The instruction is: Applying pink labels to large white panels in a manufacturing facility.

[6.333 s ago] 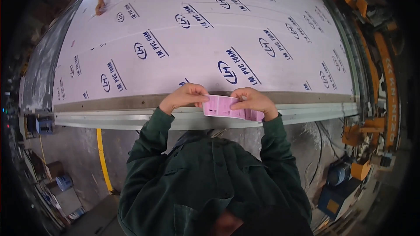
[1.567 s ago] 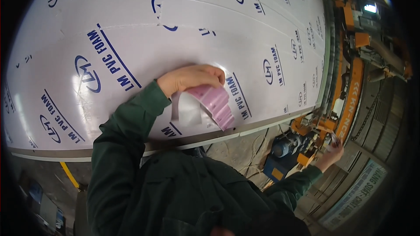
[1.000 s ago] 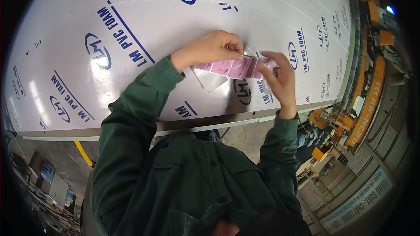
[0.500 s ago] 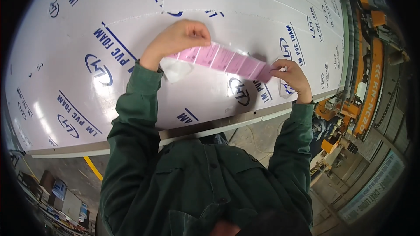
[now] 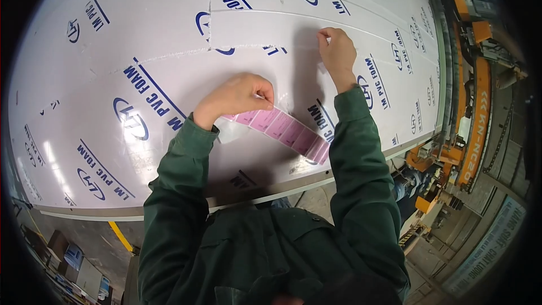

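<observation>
My left hand [image 5: 237, 97] pinches a strip of pink labels [image 5: 282, 129] by its upper edge, low over a white foam board [image 5: 169, 169] with blue print. The strip slants down to the right, its far end beside my right sleeve. Below the left wrist a crumpled whitish film [image 5: 232, 132] shows in part. My right hand [image 5: 339, 56] is farther forward, above the board near a cut line, apart from the strip. Its thumb and forefinger are pressed together; whatever they hold, if anything, is too small to make out.
Cut seams [image 5: 210, 8] run across the far part of the board. The board's near edge [image 5: 271, 195] lies just in front of my body. Orange machinery [image 5: 477, 124] stands along the right side. Shelves with boxes [image 5: 79, 260] are at the lower left.
My right hand has let go of the strip's right end and moved forward and left over the board. The strip's free end has dropped nearer me. My left hand has come slightly nearer.
</observation>
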Demonstrator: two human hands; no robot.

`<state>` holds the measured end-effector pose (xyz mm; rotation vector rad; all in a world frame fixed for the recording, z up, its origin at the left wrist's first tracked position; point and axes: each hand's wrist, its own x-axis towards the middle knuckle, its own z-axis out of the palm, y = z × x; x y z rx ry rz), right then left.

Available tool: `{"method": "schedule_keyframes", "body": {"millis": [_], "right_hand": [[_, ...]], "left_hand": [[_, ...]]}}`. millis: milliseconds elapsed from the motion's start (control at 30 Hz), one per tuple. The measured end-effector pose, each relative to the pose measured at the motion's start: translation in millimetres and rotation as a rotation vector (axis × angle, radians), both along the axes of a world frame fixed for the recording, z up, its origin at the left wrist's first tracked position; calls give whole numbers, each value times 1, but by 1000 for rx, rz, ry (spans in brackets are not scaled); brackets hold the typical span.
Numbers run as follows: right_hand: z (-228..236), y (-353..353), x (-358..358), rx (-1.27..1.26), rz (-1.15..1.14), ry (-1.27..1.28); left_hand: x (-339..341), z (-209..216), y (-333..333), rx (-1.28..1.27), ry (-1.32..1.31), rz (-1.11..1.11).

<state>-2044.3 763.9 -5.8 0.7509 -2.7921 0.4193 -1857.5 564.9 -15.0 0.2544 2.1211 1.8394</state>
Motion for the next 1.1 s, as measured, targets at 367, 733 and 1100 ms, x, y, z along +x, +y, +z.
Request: {"method": "schedule_keyframes", "body": {"millis": [367, 733, 1100], "right_hand": [[-4, -27, -43, 209, 5, 33], [-11, -21, -52, 214, -85, 75], [-11, -21, -47, 174, -39, 38]], "left_hand": [[-5, -7, -3, 40, 28, 10], [-3, -9, -3, 29, 67, 30], [-3, -6, -5, -13, 22, 21]]}}
